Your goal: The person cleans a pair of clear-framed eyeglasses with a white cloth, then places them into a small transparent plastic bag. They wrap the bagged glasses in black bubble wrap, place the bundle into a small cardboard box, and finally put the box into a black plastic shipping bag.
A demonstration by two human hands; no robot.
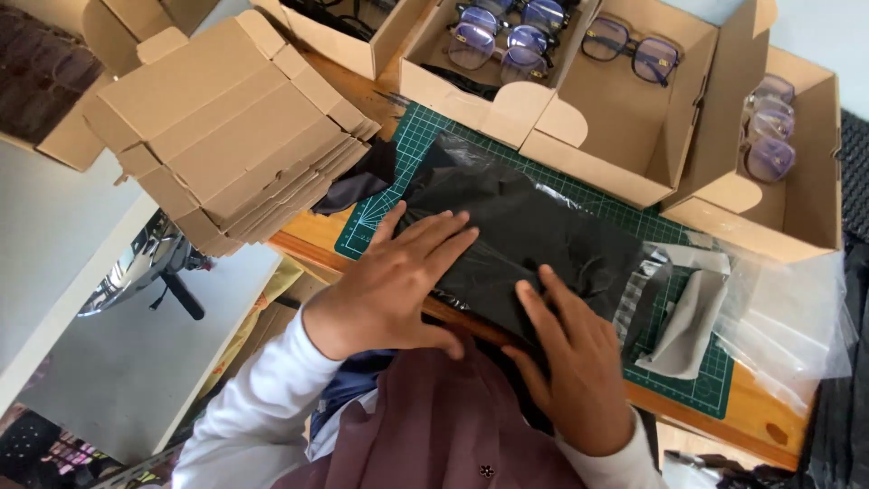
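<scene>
Both hands lie flat with no grip closed on anything: the left hand (398,281) is spread palm-down, fingers together and pointing up the table, and the right hand (570,362) is spread beside it, fingers splayed. Each presses on the black plastic bag (525,226), which lies slantwise across the green cutting mat (425,136) near the table's front edge; the flat palms look placed to hold the slippery film down and smooth it, since a pinch would only bunch it.

From the head view, just right of the bag, a grey cloth (692,321) sits folded on the mat, partly over a clear sleeve, and more clear plastic bags (787,317) fan out past it, within easy reach of the right hand. Behind the mat stand open cardboard boxes (625,118), their lids up so the eyeglasses (632,47) inside show; another box at far right holds paler frames (769,131). At upper left, a stack of flat cardboard blanks (226,127) rests off the mat, kept aside from the working area. A dark cloth (362,181) pokes out beneath that stack.
</scene>
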